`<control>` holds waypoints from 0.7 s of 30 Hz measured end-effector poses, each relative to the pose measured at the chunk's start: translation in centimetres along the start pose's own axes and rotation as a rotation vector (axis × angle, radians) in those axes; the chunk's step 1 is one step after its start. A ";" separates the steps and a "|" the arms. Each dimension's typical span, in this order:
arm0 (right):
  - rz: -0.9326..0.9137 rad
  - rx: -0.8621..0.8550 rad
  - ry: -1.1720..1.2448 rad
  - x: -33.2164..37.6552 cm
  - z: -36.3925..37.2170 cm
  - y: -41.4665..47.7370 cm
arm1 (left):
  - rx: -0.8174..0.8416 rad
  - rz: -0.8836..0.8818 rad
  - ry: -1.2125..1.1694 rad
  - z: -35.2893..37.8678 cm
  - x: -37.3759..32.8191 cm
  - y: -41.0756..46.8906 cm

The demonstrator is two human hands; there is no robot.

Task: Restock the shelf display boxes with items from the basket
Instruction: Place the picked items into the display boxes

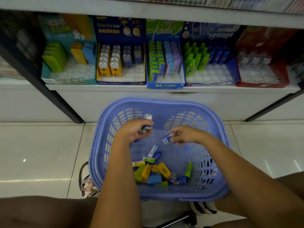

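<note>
Basket (164,102): lilac, set on floor tiles (41,145).
Left hand (131,131): over basket's far left, curled round small items (146,127).
Right hand (186,134): over basket's middle, blue packet (166,139) pinched.
Loose items (154,173): heaped at basket's near side.
Display boxes (120,30): shelved beyond basket, partly filled.

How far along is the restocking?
Partly done: the shelf boxes hold stock, yet bare slots show at their fronts. In hand: the left hand grips small items, the right hand pinches a blue item, above the basket. Left: a mixed pile in the basket.
</note>
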State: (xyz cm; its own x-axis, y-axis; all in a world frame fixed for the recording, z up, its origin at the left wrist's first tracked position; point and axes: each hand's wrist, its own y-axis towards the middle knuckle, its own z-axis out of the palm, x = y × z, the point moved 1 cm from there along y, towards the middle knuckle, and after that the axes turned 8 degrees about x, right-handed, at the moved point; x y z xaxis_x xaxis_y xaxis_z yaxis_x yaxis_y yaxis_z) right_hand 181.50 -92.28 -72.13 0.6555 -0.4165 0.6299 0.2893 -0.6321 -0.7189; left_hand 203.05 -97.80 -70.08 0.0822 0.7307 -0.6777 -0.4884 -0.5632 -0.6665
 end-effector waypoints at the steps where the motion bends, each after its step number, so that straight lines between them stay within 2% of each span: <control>1: -0.093 -0.069 0.147 1.3 -0.5 -0.6 | -0.010 0.044 -0.059 0.1 -0.3 -0.6; 3: -0.267 -0.150 0.372 4.2 -1.2 -1.9 | -0.010 0.121 -0.256 0.3 -0.7 -2.1; 5: -0.424 -0.130 0.561 7.0 -1.4 -2.9 | 0.031 0.193 -0.435 0.6 -1.4 -3.5; 8: -0.570 -0.062 0.714 10.8 -1.5 -4.3 | 0.068 0.278 -0.441 0.9 -2.8 -5.2; 10: -0.627 -0.110 0.704 12.9 -1.9 -4.9 | 0.046 0.338 -0.382 0.6 -3.7 -5.9; 11: -0.642 -0.187 0.634 13.8 -2.4 -5.0 | 0.020 0.374 -0.359 0.3 -4.0 -6.2; 14: -0.580 -0.563 0.193 16.7 -4.8 -4.6 | -0.131 0.503 -0.312 -0.8 -4.7 -6.7; 16: -0.572 -0.754 0.020 19.0 -6.6 -3.7 | -0.215 0.572 -0.281 -1.5 -5.0 -6.9; 18: -0.588 -0.850 -0.123 21.4 -8.3 -2.3 | -0.249 0.610 -0.290 -2.0 -5.2 -7.2; 21: -0.556 -0.844 -0.329 24.0 -10.0 0.7 | -0.278 0.640 -0.291 -2.6 -5.3 -7.4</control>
State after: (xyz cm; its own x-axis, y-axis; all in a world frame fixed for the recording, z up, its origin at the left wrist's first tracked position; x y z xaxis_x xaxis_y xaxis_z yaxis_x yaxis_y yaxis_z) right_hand 190.46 -109.30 -54.59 0.7729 0.1879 0.6061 0.1111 -0.9805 0.1622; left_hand 208.49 -98.51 -62.33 -0.3950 0.2792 -0.8753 -0.1232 -0.9602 -0.2507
